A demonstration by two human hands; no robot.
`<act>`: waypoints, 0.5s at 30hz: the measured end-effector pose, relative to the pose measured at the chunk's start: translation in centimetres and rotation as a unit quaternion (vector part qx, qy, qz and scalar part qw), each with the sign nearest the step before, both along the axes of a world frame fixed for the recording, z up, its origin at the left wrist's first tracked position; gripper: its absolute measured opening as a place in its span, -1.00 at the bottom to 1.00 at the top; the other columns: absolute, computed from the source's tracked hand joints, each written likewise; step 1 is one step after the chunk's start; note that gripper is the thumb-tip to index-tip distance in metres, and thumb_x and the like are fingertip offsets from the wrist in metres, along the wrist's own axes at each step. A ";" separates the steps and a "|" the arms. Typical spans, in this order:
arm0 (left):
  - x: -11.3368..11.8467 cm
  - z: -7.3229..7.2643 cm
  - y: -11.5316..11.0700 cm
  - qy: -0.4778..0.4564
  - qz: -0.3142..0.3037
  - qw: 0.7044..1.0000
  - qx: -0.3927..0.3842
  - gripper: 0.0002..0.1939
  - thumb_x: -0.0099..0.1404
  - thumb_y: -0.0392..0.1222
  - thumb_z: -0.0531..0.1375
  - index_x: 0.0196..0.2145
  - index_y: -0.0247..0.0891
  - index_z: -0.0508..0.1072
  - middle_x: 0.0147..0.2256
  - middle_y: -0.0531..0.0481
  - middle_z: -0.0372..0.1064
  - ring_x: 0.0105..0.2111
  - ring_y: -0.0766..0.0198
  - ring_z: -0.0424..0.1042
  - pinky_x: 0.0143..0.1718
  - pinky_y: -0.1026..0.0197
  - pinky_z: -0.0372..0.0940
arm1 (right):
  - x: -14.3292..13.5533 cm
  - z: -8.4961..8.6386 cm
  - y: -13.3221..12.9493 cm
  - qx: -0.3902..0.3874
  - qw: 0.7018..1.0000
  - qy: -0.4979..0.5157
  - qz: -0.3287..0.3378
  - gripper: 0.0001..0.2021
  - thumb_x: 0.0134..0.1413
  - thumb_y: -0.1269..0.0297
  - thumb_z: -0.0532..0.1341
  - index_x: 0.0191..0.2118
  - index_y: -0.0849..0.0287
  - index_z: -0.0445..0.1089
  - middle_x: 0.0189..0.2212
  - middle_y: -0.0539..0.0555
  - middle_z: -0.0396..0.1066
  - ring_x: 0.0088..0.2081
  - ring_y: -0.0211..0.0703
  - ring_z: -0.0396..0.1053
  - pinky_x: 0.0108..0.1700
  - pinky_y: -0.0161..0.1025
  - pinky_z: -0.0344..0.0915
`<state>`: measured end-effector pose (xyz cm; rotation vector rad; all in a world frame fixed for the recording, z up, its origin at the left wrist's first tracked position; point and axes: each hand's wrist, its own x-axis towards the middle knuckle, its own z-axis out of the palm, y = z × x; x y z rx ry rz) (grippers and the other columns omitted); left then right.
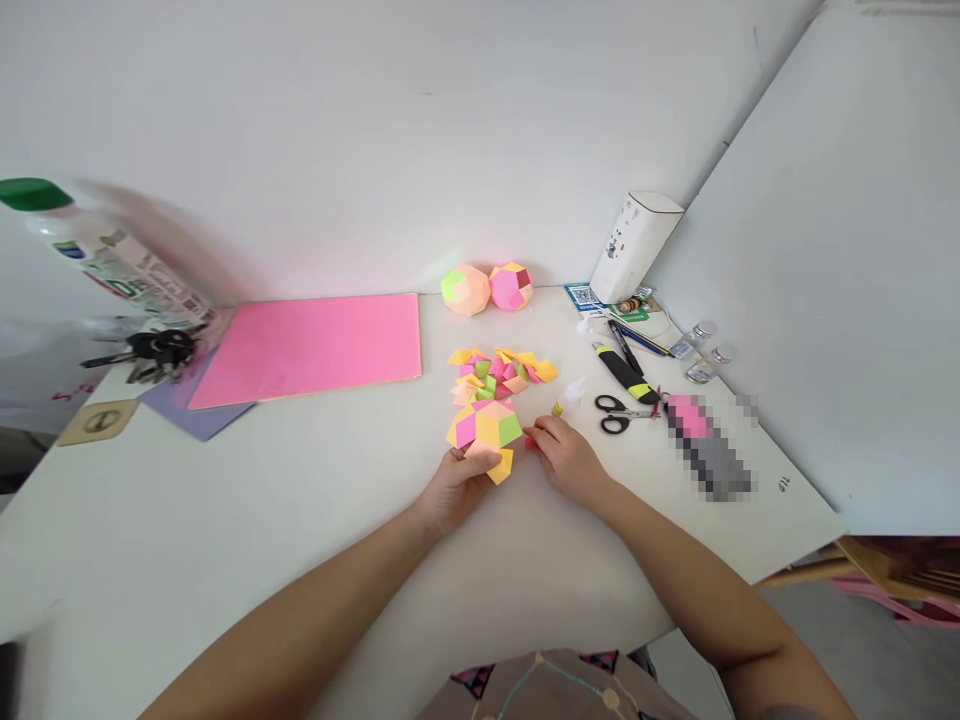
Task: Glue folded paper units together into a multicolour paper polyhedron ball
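Observation:
My left hand [457, 488] grips a partly built paper ball [487, 428] with yellow, pink, green and peach faces, its thumb over the lower edge beside a yellow flap. Just to the right of the ball, my right hand [566, 458] pinches a small pinkish-red paper piece [531, 440]. Behind the ball lies a pile of folded paper pieces [495, 372] in yellow, pink, green and peach. Against the wall sit two closed paper balls, one peach and green [466, 290], the other pink and yellow [511, 288].
Right of my hands lie a small glue bottle [570, 396], black scissors [615, 413], a cutter [626, 374], pens and small jars [705, 368]. A white box [636, 245] stands behind. Left are a pink board [315, 350], keys [161, 348] and a large bottle [124, 265].

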<state>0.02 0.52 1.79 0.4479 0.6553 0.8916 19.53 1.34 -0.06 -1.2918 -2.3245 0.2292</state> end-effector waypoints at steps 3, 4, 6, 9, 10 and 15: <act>0.0 0.0 0.0 -0.005 -0.003 1.000 -0.008 -0.87 -0.02 -0.30 0.33 -0.56 -0.30 0.42 -0.53 0.05 0.35 -0.46 0.31 0.34 -0.32 0.22 0.23 | 0.1 0.6 -0.5 -0.003 1.000 0.020 -0.015 -0.78 0.21 0.40 0.04 -0.18 0.20 0.44 -0.30 0.18 0.43 -0.25 -0.05 0.36 -0.24 -0.12 0.37; 0.0 0.0 -0.1 -0.005 -0.002 1.000 -0.011 -0.86 -0.02 -0.30 0.34 -0.57 -0.30 0.41 -0.53 0.05 0.35 -0.46 0.31 0.34 -0.32 0.22 0.23 | 0.1 0.9 -0.6 -0.009 0.999 0.037 -0.020 -0.81 0.19 0.39 0.08 -0.24 0.17 0.45 -0.35 0.15 0.45 -0.27 -0.06 0.35 -0.24 -0.13 0.37; 0.0 -0.1 -0.1 -0.002 0.001 1.000 -0.016 -0.85 -0.03 -0.30 0.34 -0.57 -0.30 0.41 -0.54 0.05 0.34 -0.46 0.30 0.35 -0.32 0.22 0.24 | 0.1 1.4 -0.9 -0.050 0.992 0.101 -0.048 -0.87 0.12 0.38 0.17 -0.35 0.15 0.48 -0.45 0.10 0.47 -0.30 -0.07 0.34 -0.26 -0.14 0.35; 0.0 -0.1 0.0 -0.003 0.004 1.000 -0.012 -0.87 -0.03 -0.31 0.34 -0.51 -0.30 0.44 -0.53 0.05 0.36 -0.47 0.30 0.36 -0.31 0.21 0.25 | 0.0 2.3 -1.2 -0.204 0.936 0.259 -0.126 -0.92 0.01 0.30 0.26 -0.37 0.14 0.52 -0.43 0.08 0.51 -0.37 -0.12 0.37 -0.32 -0.16 0.34; 0.0 0.0 0.0 -0.006 0.002 1.000 -0.009 -0.87 -0.02 -0.32 0.34 -0.48 -0.30 0.46 -0.50 0.03 0.39 -0.46 0.29 0.37 -0.29 0.20 0.25 | 0.0 2.5 -1.3 -0.259 0.903 0.311 -0.147 -0.89 -0.01 0.26 0.28 -0.35 0.14 0.53 -0.40 0.08 0.52 -0.37 -0.13 0.39 -0.31 -0.16 0.34; 0.0 0.0 0.1 -0.011 -0.009 1.000 -0.003 -0.77 -0.02 -0.31 0.35 -0.33 -0.30 0.50 -0.39 -0.04 0.47 -0.36 0.21 0.43 -0.20 0.14 0.26 | -0.5 3.1 -1.7 -0.373 0.775 0.476 -0.180 -0.77 -0.24 0.18 0.41 -0.37 0.13 0.55 -0.41 0.04 0.53 -0.38 -0.18 0.42 -0.25 -0.17 0.36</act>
